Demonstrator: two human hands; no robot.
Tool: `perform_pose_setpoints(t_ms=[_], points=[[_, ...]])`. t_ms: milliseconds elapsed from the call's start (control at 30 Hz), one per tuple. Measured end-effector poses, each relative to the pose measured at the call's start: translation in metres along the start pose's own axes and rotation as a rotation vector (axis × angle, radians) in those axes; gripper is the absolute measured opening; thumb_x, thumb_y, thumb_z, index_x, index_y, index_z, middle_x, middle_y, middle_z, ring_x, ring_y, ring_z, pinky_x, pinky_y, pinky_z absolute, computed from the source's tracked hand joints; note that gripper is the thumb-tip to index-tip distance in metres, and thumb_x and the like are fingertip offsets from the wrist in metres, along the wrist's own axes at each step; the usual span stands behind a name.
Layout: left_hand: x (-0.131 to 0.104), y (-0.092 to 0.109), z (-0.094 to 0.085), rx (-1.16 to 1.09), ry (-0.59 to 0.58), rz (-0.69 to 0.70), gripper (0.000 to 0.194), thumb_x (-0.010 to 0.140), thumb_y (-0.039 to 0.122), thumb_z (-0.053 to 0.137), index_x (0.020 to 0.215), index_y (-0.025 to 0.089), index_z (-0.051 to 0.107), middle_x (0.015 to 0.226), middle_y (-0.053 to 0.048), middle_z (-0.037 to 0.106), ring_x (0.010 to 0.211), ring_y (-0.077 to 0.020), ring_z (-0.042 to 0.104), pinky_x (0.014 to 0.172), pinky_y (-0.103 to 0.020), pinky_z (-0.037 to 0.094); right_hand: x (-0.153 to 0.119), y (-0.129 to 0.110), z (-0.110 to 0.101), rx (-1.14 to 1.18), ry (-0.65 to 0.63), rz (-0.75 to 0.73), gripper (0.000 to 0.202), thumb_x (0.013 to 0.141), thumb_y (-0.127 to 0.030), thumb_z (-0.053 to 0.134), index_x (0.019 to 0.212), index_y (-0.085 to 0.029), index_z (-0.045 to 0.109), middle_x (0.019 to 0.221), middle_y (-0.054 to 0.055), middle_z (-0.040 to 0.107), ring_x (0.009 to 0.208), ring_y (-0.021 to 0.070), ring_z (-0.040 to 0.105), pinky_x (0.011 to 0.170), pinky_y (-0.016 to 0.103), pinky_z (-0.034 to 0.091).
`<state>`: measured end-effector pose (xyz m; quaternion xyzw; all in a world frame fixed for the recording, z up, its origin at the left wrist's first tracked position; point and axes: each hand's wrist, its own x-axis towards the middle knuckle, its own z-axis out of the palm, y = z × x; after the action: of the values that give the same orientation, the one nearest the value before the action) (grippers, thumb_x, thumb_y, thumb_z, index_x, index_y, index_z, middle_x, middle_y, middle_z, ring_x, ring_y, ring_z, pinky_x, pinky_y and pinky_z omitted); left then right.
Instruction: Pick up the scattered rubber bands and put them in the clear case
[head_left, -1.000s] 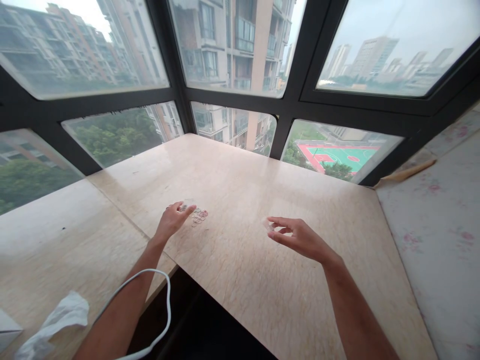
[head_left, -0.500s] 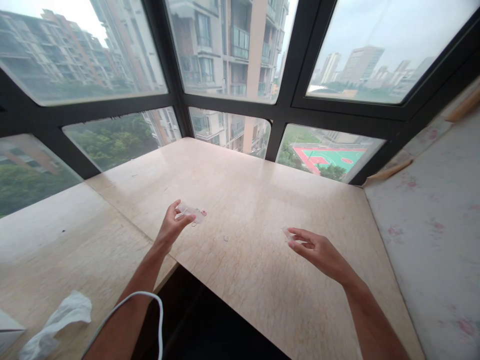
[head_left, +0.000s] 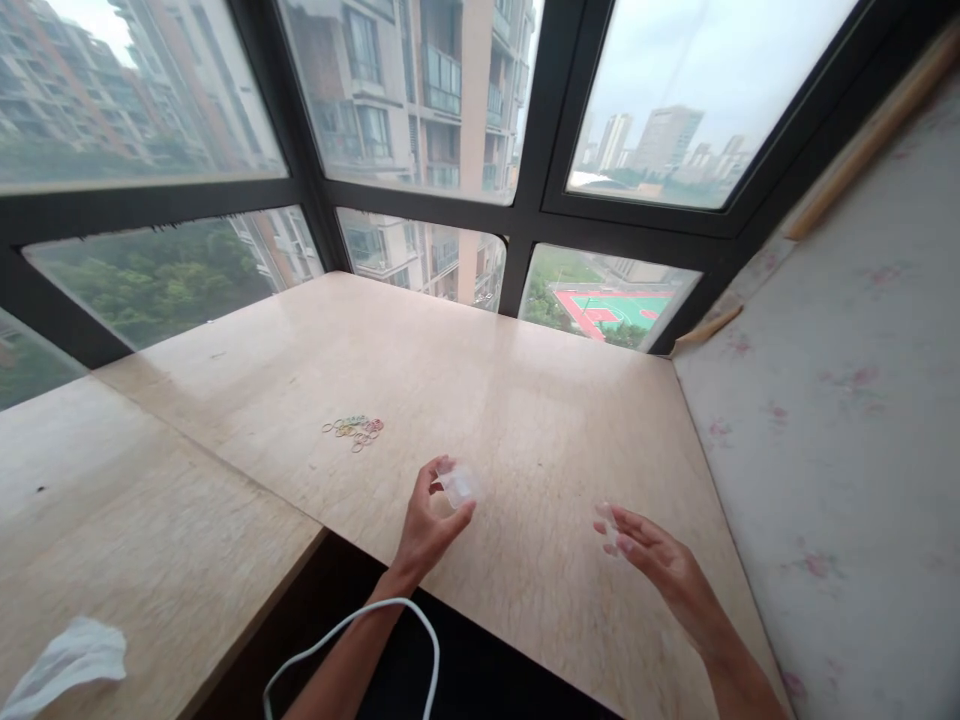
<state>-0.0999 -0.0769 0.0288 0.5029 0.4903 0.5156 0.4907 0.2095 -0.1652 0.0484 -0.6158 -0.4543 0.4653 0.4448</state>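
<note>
Between the thumb and fingers of my left hand (head_left: 431, 520) is a small clear plastic box (head_left: 459, 486), tilted just above the tabletop (head_left: 517, 410). My right hand (head_left: 652, 550) grips a thin clear plastic piece (head_left: 609, 528), perhaps a lid, farther right and apart from the box. A loose pile of thin coloured rings (head_left: 356, 431), looking like small rubber bands, lies on the surface beyond and left of my left hand. Red, green and yellow ones show among them.
A white cable (head_left: 431, 625) loops over my left forearm. Crumpled white tissue (head_left: 79, 655) lies at the lower left. The front edge drops to a dark gap (head_left: 480, 660). Dark-framed windows (head_left: 525, 215) border the back, and a flowered wall (head_left: 840, 420) the right.
My left hand has moved right and nearer with the box, off the spot where the rings now show as a pile. My right hand is lower. The view has turned right.
</note>
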Motion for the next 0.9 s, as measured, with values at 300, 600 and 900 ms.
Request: perform_pose_setpoints(t_ms=[300,600,900], points=[[-0.003,0.001,0.069,-0.058,-0.420,0.060,0.067,0.070,0.023,0.073,0.130,0.024,0.041,0.127,-0.013,0.053,0.110,-0.0264,0.056,0.096,-0.044,0.042,0.005,0.014,-0.055,0.055,0.362,0.035,0.060,0.072,-0.059,0.070,0.116,-0.019,0.067,0.120,0.015,0.067,0.112,0.0323,0.062,0.094,0.048,0.051],[-0.023,0.003,0.166,0.132,-0.869,0.134,0.065,0.060,0.011,0.066,0.120,0.021,0.045,0.118,-0.011,0.054,0.109,-0.0278,0.053,0.094,-0.045,0.042,0.042,0.027,-0.084,-0.367,0.593,0.039,0.053,0.075,-0.056,0.057,0.107,-0.016,0.070,0.111,0.013,0.071,0.106,0.0302,0.066,0.092,0.045,0.050],[-0.023,-0.008,0.192,0.313,-0.887,0.313,0.066,0.057,0.023,0.077,0.118,0.024,0.051,0.124,-0.011,0.054,0.126,-0.0354,0.040,0.106,-0.055,0.025,0.062,0.040,-0.093,-0.627,0.612,-0.041,0.036,0.074,-0.037,0.061,0.105,-0.021,0.070,0.118,0.010,0.068,0.120,0.0276,0.055,0.105,0.041,0.037]])
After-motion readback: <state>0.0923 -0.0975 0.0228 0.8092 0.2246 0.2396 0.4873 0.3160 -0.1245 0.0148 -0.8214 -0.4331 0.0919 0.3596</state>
